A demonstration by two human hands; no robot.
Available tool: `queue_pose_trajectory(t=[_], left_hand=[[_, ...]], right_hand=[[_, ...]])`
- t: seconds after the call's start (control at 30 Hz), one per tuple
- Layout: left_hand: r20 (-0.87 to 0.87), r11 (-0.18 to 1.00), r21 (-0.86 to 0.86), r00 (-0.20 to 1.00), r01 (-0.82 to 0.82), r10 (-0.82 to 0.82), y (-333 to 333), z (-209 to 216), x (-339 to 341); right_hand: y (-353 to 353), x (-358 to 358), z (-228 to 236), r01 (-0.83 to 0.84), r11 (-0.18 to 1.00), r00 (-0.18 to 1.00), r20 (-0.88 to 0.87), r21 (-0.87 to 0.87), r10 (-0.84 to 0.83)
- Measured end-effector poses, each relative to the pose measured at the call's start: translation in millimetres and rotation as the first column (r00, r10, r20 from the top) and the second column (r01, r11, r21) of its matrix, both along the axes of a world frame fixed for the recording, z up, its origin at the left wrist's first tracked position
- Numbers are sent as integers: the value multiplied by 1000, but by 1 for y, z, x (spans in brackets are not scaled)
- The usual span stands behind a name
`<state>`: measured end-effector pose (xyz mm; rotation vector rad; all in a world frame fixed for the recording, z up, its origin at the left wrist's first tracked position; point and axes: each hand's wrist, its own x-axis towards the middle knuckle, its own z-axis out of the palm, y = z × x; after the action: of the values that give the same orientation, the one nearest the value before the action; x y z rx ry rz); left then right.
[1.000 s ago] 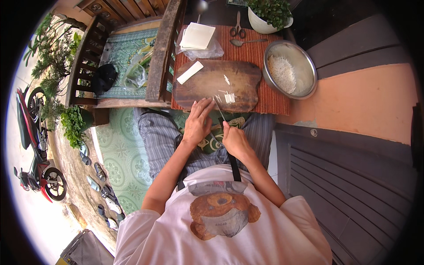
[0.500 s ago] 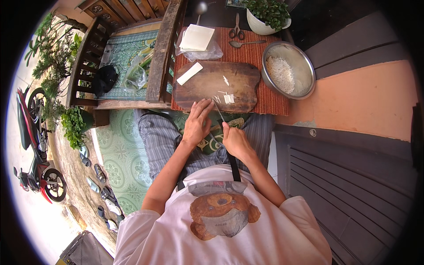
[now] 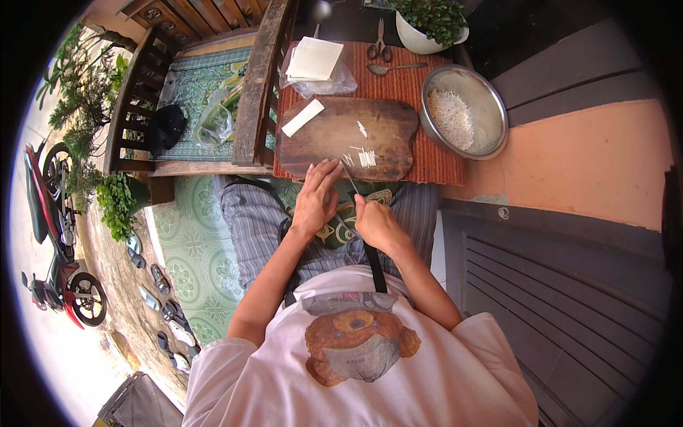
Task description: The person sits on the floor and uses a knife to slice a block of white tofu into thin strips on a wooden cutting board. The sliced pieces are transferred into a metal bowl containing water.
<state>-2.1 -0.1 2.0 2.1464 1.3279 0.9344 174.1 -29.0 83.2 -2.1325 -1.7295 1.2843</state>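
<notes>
My right hand (image 3: 378, 224) is closed round the handle of a knife (image 3: 349, 178). The blade points away from me and its tip rests at the near edge of a wooden cutting board (image 3: 334, 132). My left hand (image 3: 316, 203) lies beside the blade, fingers together and bent down onto the board's near edge; whatever is under the fingertips is hidden. Just right of the blade lie thin white strips (image 3: 366, 157), with a few more (image 3: 362, 129) farther back. A flat white rectangular slab (image 3: 303, 117) lies at the board's far left.
Behind the board, a stack of white sheets (image 3: 313, 58) lies on a plastic bag, near scissors (image 3: 380, 46) and a spoon (image 3: 397, 69). A metal bowl (image 3: 491, 117) of white shreds stands right, on an orange mat (image 3: 445, 167). A potted plant (image 3: 430, 32) stands behind; a wooden bench (image 3: 252, 107) is left.
Both hands and the knife hold nearly the same place at the board's near edge. The whole view has shifted very slightly; the strips and slab look unchanged.
</notes>
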Motion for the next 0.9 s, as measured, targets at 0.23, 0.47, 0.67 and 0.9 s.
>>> queue_pose_trajectory(t=[0.23, 0.47, 0.67, 0.9], left_hand=[[-3, 1000, 14, 1000, -7, 7, 0, 0, -1], [-32, 1000, 23, 999, -12, 12, -1, 0, 0], [-31, 1000, 29, 999, -13, 14, -2, 1, -1], [-49, 1000, 9, 999, -5, 5, -2, 0, -1]], right_hand=[[5, -2, -14, -8, 999, 999, -37, 43, 9], [14, -9, -18, -2, 996, 999, -36, 93, 6], [-9, 1, -18, 5, 995, 1000, -31, 102, -2], [-9, 3, -20, 25, 989, 1000, -21, 143, -22]])
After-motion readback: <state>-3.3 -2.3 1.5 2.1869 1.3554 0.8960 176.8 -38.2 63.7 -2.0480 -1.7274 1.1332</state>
